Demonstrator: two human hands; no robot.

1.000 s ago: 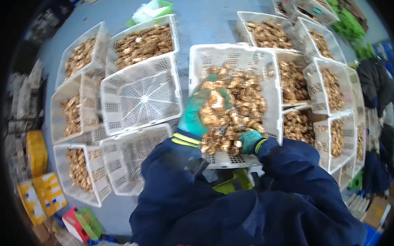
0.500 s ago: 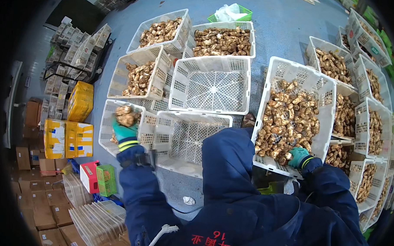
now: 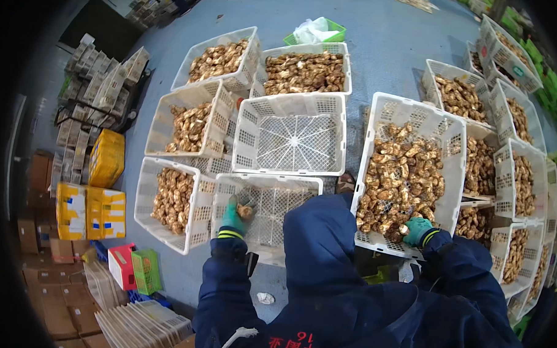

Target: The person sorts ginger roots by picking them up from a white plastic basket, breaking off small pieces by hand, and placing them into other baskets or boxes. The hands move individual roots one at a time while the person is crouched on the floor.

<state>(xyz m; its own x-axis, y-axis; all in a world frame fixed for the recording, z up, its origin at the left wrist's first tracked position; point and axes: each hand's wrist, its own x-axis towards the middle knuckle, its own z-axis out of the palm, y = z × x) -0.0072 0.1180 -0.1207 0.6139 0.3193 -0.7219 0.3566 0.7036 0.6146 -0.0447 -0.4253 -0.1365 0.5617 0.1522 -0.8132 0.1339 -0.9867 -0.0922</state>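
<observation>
My left hand (image 3: 233,217), in a green glove, holds a brown mushroom (image 3: 246,211) over a nearly empty white plastic crate (image 3: 272,185) in front of me. My right hand (image 3: 417,231), also gloved green, rests at the near edge of a large white crate (image 3: 385,110) heaped with brown mushrooms (image 3: 404,178), fingers curled on one of them. Dark blue sleeves and a hood cover the lower middle of the view.
An empty white crate (image 3: 296,101) stands beyond the near one. Filled mushroom crates ring me: left (image 3: 148,188), far left (image 3: 217,42), far middle (image 3: 304,51), and a stack at right (image 3: 506,151). Yellow boxes (image 3: 90,204), cardboard and a red box (image 3: 123,265) lie at left on the blue floor.
My left hand has swung right from the left mushroom crate to above the nearly empty crate, carrying a mushroom. My right hand stays at the big crate's near edge.
</observation>
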